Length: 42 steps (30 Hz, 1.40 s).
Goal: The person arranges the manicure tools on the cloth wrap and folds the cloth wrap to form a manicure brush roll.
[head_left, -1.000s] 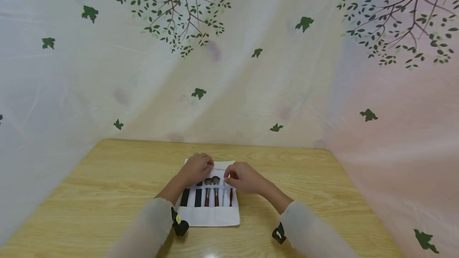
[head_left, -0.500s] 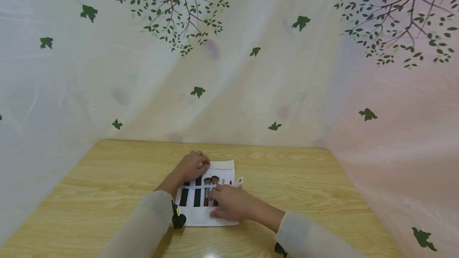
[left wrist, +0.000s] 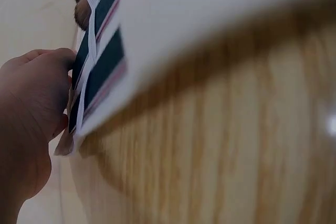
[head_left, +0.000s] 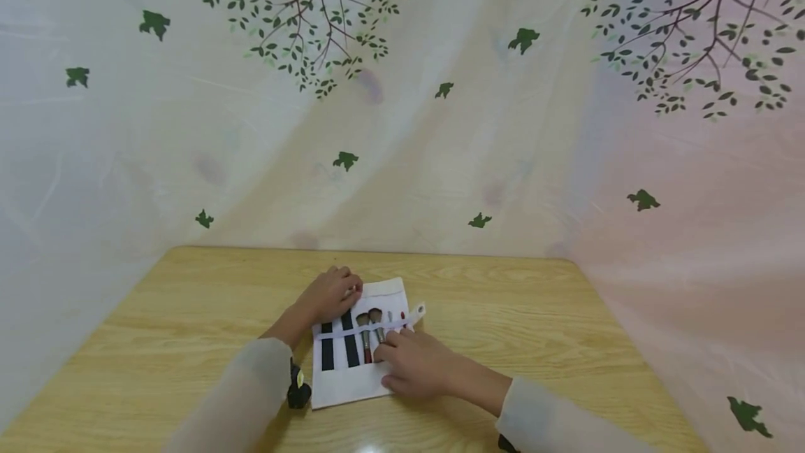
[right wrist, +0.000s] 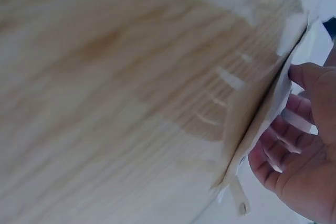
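Note:
A white makeup brush roll (head_left: pixel 352 386) lies unrolled at a slant on the table, its left part raised in the left wrist view. Behind its white elastic band sit two brown-haired makeup brushes (head_left: pixel 375 316), dark strips (head_left: pixel 350 348) and slim tools at the right, partly hidden. My left hand (head_left: pixel 330 296) grips the far left corner, fingers curled over it; the thumb side shows in the left wrist view. My right hand (head_left: pixel 418 363) holds the right edge near the front, with thumb and fingers (right wrist: pixel 286 135) at that edge. A snap tab (head_left: pixel 419 311) sticks out on the right.
The wood-grain table (head_left: pixel 534 327) extends around the roll on all sides. Behind it hangs a pale curtain (head_left: pixel 402 180) printed with branches and green birds. Black wrist cameras (head_left: pixel 298 390) hang below the light sleeves.
My right hand has come down from the far right part of the roll to its near right edge. The roll has turned slightly, and its snap tab has come out to the right.

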Tool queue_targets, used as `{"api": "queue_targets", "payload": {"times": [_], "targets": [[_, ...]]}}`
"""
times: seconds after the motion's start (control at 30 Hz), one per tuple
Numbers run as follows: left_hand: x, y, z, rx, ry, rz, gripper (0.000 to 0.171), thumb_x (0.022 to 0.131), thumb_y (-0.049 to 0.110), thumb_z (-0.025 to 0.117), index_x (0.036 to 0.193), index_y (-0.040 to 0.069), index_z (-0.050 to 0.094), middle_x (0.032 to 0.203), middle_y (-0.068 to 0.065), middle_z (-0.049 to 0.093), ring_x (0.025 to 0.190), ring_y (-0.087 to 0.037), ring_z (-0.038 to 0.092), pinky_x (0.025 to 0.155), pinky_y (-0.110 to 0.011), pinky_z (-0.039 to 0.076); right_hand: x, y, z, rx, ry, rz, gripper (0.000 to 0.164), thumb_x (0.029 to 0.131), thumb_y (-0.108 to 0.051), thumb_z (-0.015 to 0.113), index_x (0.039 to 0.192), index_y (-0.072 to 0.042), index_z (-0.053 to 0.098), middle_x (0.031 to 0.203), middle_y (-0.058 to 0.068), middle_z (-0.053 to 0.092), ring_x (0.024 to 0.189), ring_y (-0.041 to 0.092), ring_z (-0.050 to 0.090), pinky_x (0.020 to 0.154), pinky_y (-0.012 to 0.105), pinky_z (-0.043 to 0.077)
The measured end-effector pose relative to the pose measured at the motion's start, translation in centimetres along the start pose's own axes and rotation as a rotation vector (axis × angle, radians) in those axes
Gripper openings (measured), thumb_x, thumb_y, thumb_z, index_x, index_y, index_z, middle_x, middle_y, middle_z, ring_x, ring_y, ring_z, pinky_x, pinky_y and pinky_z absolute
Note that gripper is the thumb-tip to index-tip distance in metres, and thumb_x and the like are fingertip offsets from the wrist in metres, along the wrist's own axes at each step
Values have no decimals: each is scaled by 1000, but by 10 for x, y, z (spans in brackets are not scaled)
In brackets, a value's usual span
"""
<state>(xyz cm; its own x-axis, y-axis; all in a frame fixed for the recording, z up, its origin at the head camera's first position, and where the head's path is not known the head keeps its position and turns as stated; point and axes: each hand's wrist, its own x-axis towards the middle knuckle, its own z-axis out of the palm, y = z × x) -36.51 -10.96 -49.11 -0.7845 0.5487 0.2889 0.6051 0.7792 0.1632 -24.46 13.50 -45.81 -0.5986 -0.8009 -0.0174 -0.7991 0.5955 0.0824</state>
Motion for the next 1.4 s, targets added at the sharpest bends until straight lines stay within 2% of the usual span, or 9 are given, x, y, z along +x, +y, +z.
{"api": "queue_targets", "payload": {"times": [0.2,0.4,0.57,0.73,0.93,1.1,1.23,1.33,1.4], "targets": [[-4,2,-2,48,-5,-19,10,104,25,58,103,16,63,97,-3,55,85,-22,48,76,-43,44,-9,20,4,6,3,4,30,94,-29,66,123,-23,66,110,-3,60,99,15,54,81,32,48],[-10,8,-2,68,-19,-107,11,103,25,57,98,15,59,91,-3,50,81,-23,46,71,-41,44,-18,45,8,48,5,27,33,92,-18,65,124,-24,66,117,-2,62,104,18,54,90,37,47],[-17,18,-7,80,-35,-161,12,102,23,57,95,14,58,86,-4,49,76,-23,47,64,-40,44,-25,64,9,39,49,61,33,95,-9,64,126,-21,68,124,2,65,116,24,57,98,44,47],[-23,29,-10,57,-50,-199,13,101,22,58,95,10,58,86,-7,51,73,-24,50,60,-42,45,-25,81,13,-30,69,87,33,99,-5,59,127,-21,68,129,3,64,123,27,55,102,49,46],[-30,40,-10,2,-88,-246,17,100,23,62,94,8,57,84,-6,51,69,-20,49,60,-40,45,-22,100,13,36,77,135,35,99,0,59,122,-24,72,133,1,64,124,27,56,102,50,46],[-33,46,-9,-24,-88,-232,19,100,23,63,93,7,55,83,-5,51,68,-19,49,61,-40,45,-21,107,14,73,85,135,35,97,3,61,118,-22,73,134,2,65,122,28,57,100,50,47],[-34,48,-14,-9,-69,-205,19,99,21,64,90,7,56,82,-5,51,68,-20,49,61,-40,45,-22,106,10,102,95,125,31,97,3,61,118,-18,73,133,5,65,121,30,58,101,50,47],[-34,47,-17,31,-46,-144,19,98,23,65,91,7,59,84,-6,53,73,-22,52,64,-41,47,-25,102,6,126,100,135,28,98,-1,62,121,-15,72,133,8,64,121,31,58,102,51,46],[-33,44,-18,64,-45,-76,21,99,29,65,99,7,63,94,-7,59,85,-23,57,74,-42,51,-27,98,3,135,99,138,27,100,-7,64,125,-14,70,133,9,63,121,31,58,102,50,46]]}}
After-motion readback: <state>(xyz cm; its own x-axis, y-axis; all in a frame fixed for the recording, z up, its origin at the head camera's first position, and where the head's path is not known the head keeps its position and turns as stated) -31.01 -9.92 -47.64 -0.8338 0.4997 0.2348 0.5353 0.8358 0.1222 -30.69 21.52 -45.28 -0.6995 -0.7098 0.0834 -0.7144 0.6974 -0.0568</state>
